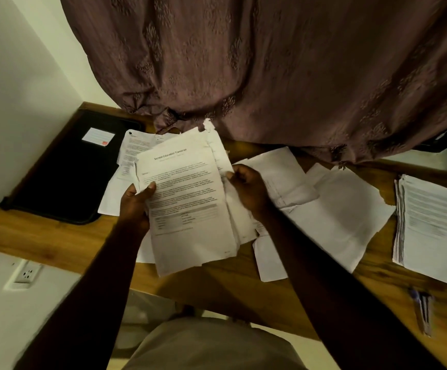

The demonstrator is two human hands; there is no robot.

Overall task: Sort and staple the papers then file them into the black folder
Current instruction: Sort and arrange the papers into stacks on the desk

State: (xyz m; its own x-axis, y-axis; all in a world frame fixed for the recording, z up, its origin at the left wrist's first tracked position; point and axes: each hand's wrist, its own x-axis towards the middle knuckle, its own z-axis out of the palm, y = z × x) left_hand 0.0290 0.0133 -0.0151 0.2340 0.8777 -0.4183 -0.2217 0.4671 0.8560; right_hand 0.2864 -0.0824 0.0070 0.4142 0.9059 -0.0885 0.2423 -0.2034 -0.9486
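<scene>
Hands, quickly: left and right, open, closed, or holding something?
Left hand: grips the left edge of the white printed paper bundle.
Right hand: pinches the same bundle's right edge.

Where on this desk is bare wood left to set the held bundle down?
Bare desk shows along the near edge in front of the black folder, and in a narrow strip between the loose sheets and the right-hand stack. The middle, under the bundle that the left hand and right hand hold, is crowded with overlapping sheets.
</scene>
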